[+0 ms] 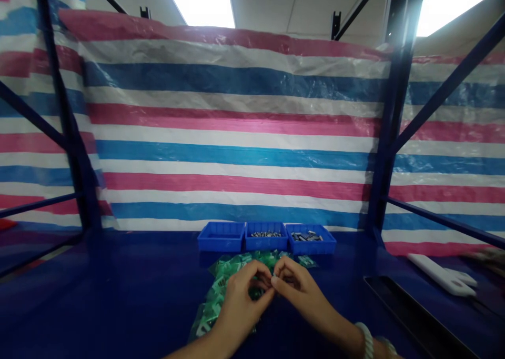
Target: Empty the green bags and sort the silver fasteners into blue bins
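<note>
Both hands meet at the fingertips over the near middle of the blue table. My left hand [250, 290] is closed in a pinch, thumb against the fingers. My right hand [298, 288] pinches too, its thumb tip touching the left fingertips. Whatever lies between them is too small and hidden to name. Beneath and behind the hands spreads a pile of clear plastic bags with green contents [215, 298]. The hands cover part of this pile.
At the back stand three blue bins: a left one [221, 238] showing no parts, a middle one [266, 243] and a right one [311, 246] with small metal pieces. To the right lie a long black tray-like object [414, 314] and a white device [442, 275]. Blue rack posts [389, 122] flank the table.
</note>
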`<action>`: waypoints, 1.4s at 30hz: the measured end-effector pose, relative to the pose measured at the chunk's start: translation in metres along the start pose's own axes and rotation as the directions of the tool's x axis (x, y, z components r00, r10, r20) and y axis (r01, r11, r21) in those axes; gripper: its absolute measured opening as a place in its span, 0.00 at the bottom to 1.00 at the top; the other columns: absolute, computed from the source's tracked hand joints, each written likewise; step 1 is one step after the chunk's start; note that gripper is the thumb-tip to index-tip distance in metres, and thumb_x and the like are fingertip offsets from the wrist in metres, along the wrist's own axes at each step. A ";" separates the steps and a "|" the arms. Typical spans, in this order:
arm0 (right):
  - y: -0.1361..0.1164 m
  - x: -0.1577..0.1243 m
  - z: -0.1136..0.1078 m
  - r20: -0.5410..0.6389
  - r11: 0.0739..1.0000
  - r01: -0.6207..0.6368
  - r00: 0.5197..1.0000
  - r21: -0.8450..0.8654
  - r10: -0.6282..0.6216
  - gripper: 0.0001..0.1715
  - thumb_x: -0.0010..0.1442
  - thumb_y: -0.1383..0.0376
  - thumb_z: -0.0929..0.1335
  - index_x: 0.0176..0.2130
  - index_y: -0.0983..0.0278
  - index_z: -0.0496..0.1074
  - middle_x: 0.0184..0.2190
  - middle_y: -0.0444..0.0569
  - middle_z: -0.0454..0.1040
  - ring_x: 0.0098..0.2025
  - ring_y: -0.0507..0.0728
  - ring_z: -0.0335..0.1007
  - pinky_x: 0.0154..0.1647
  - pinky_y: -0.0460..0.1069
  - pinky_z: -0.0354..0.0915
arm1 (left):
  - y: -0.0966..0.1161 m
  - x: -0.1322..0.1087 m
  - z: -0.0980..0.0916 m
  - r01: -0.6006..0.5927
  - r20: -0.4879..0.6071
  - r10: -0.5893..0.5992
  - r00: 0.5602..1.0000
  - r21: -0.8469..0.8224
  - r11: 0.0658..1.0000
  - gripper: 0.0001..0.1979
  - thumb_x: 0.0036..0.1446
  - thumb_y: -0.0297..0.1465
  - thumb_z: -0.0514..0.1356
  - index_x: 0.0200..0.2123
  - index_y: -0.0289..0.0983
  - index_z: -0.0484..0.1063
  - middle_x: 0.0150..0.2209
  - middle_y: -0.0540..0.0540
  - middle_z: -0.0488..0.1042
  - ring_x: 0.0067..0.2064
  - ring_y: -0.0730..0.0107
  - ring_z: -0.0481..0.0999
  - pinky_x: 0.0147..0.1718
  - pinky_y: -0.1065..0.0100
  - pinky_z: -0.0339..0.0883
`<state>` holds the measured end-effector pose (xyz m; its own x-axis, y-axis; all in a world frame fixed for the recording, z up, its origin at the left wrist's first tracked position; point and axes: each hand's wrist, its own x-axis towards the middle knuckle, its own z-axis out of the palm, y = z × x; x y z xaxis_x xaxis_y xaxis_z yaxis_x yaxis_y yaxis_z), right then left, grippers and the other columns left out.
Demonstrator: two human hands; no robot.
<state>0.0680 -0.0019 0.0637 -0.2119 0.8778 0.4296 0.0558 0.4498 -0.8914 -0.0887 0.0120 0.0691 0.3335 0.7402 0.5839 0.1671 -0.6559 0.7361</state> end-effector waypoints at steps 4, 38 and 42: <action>-0.002 0.001 -0.001 0.012 1.000 -0.026 1.000 0.008 0.026 0.18 0.58 0.52 0.68 0.29 0.63 0.64 0.24 0.40 0.64 0.25 0.50 0.60 0.27 0.45 0.58 | 0.001 0.000 -0.001 0.019 0.009 -0.019 1.000 0.003 1.000 0.04 0.52 0.23 0.58 0.29 0.38 0.70 0.29 0.49 0.73 0.31 0.69 0.75 0.31 0.68 0.72; 0.024 0.014 -0.015 -0.010 0.999 -0.003 1.000 -0.036 0.003 0.25 0.60 0.47 0.65 0.29 0.66 0.72 0.22 0.45 0.69 0.23 0.51 0.64 0.24 0.45 0.59 | -0.003 0.027 -0.012 -0.134 -0.023 0.140 0.990 0.161 0.978 0.06 0.55 0.28 0.61 0.35 0.38 0.78 0.33 0.46 0.77 0.36 0.67 0.77 0.36 0.68 0.70; 0.025 0.022 -0.030 -0.205 0.996 -0.016 0.979 -0.084 -0.002 0.24 0.59 0.48 0.66 0.32 0.66 0.75 0.23 0.46 0.72 0.24 0.52 0.66 0.26 0.46 0.60 | -0.022 0.089 -0.017 -0.239 0.074 0.233 0.970 0.483 0.842 0.09 0.59 0.27 0.57 0.40 0.36 0.77 0.37 0.44 0.77 0.39 0.66 0.76 0.40 0.67 0.69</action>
<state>0.0943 0.0335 0.0547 -0.0070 0.8920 0.4520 0.1410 0.4484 -0.8827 -0.0786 0.0951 0.1110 0.4306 0.5537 0.7127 0.5094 -0.8010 0.3146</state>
